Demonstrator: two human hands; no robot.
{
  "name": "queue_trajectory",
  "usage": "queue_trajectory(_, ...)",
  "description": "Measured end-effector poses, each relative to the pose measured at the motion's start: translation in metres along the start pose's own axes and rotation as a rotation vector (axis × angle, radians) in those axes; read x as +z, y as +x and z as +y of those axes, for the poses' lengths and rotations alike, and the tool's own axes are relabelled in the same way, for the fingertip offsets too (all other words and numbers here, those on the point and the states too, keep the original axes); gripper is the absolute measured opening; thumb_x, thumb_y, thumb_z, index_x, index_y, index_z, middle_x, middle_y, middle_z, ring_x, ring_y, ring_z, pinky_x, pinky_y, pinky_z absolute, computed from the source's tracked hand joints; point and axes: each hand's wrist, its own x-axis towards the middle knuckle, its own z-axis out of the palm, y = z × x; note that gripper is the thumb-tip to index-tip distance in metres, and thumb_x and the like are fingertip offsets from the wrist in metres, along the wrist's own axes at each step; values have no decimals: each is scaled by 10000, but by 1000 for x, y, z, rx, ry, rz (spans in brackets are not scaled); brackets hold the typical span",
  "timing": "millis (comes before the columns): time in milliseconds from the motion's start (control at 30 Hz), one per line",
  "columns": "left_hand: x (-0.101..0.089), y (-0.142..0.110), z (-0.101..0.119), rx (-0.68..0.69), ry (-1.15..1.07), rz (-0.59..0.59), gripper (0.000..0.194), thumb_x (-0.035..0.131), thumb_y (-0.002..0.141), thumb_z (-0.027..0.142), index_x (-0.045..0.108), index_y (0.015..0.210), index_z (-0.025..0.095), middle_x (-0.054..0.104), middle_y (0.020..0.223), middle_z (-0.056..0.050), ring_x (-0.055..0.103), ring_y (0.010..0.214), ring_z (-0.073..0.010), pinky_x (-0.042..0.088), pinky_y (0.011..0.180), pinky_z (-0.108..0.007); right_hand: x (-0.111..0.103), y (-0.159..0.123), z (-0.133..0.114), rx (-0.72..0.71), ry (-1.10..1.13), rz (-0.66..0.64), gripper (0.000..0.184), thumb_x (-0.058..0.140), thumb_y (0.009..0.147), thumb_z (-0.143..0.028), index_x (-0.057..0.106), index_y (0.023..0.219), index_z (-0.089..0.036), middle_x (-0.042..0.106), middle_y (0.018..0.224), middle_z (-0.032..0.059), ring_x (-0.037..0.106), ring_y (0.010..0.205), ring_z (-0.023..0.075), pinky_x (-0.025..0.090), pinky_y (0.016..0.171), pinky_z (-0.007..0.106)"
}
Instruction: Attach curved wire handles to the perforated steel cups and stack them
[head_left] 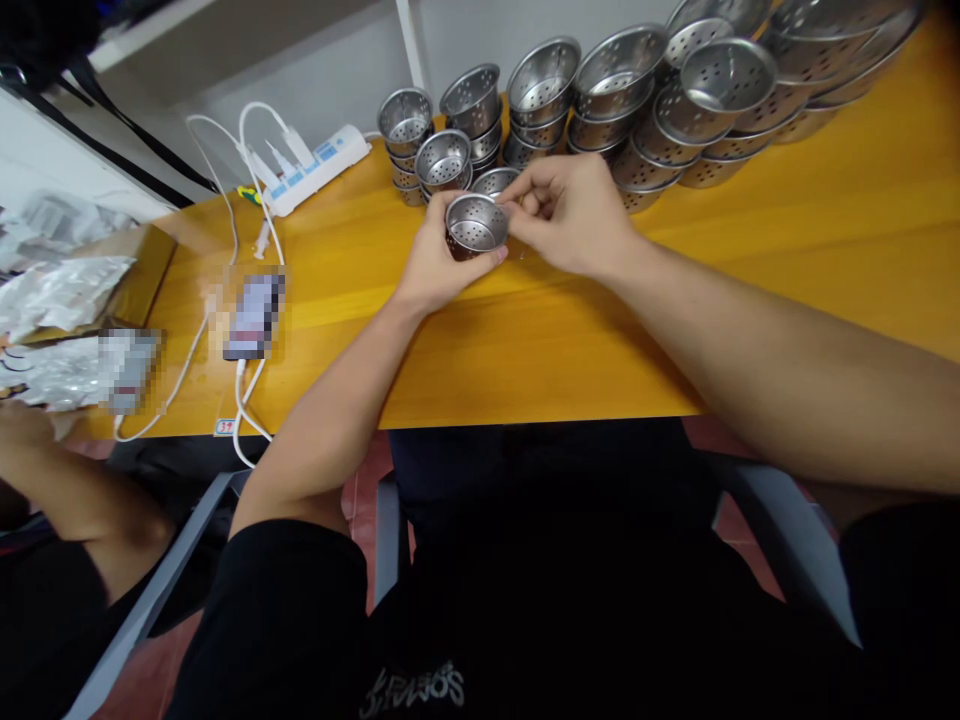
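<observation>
Silver metal, perforated cup [476, 224], open side up, sits in our left hand [430, 265] above or on the desk [525, 370]; we can't tell if its base touches. Left fingers are wrapped round the wall, thumb along the near side. Right hand [577, 215] is at the rim on our right, thumb and fingertips drawn together. We can't tell whether they pinch the rim, hold something small, or only touch.

Step in hand, our read: close two-handed work at the rim, left steadying, right doing the fine part. Any move from here calls for a firm left hold without squeezing the thin-looking wall, plus light, precise right fingertips.

Just behind the held cup: a low cup [496, 183], partly hidden, and a small cup stack [442, 158]. Larger stacks [645, 110] run off to our right, close behind the right hand, so we'd keep that elbow and wrist low. Power strip [319, 172] and phone [253, 315] are off left, well apart from the cup.
</observation>
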Motion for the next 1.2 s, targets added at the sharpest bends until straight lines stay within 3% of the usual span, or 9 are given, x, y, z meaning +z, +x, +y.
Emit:
queue_trajectory(200,1,0,24,-85,-16,-10,940,1014,1085,853,579,1709,301,791,1474,-111,848,1386,-342,669,1374,-596,6,1,-5,83,-24,-5,463,903,1107,-912,842,1072,-455,721,805,26,662,827,364,710,781,592)
queue_trajectory(333,2,0,29,-89,-23,-45,988,996,1085,890,551,1740,298,790,1496,-119,847,1421,-351,666,1377,-607,6,0,-6,77,-12,-2,481,887,1112,-939,855,1116,-459,716,802,32,674,868,375,710,786,599)
queue_trajectory(600,9,-6,23,-49,3,-76,1125,1018,1016,964,484,1752,302,738,1612,-133,834,1508,-377,660,1392,-610,8,3,-6,42,-50,44,430,985,1138,-723,774,964,-391,736,827,14,632,727,312,671,774,582)
queue_trajectory(833,5,-3,27,-52,-38,-72,1168,1027,898,1080,586,1648,301,776,1507,-111,839,1451,-374,659,1392,-608,11,5,-5,36,-18,58,310,1016,1149,-632,830,1080,-393,711,780,-9,634,701,297,699,765,564)
queue_trajectory(933,-1,-2,37,-114,-96,-91,1112,1013,880,1109,671,1550,289,796,1409,-86,862,1340,-346,702,1326,-607,1,6,-9,-1,74,-22,428,1013,1167,-741,846,1078,-357,768,851,10,703,747,279,703,752,506)
queue_trajectory(1067,-6,-7,47,-250,-288,-147,969,855,1047,1084,673,1580,296,805,1395,-78,883,1260,-307,782,1205,-616,-17,7,-15,-10,248,-264,758,941,1064,-1074,846,1124,-324,784,882,11,714,708,228,600,623,390)
queue_trajectory(1133,-7,-10,44,-233,-341,-191,923,835,1093,1034,647,1629,308,795,1446,-91,886,1289,-305,794,1201,-617,-20,8,-13,-19,312,-336,848,948,986,-1137,821,1111,-308,781,879,12,689,683,204,550,592,362)
queue_trajectory(1200,-6,-11,34,-121,-326,-220,976,886,1052,1029,624,1656,309,775,1489,-100,874,1363,-323,776,1240,-614,-18,8,-9,-14,335,-342,867,970,953,-1139,783,1058,-299,759,844,11,668,667,196,524,573,355)
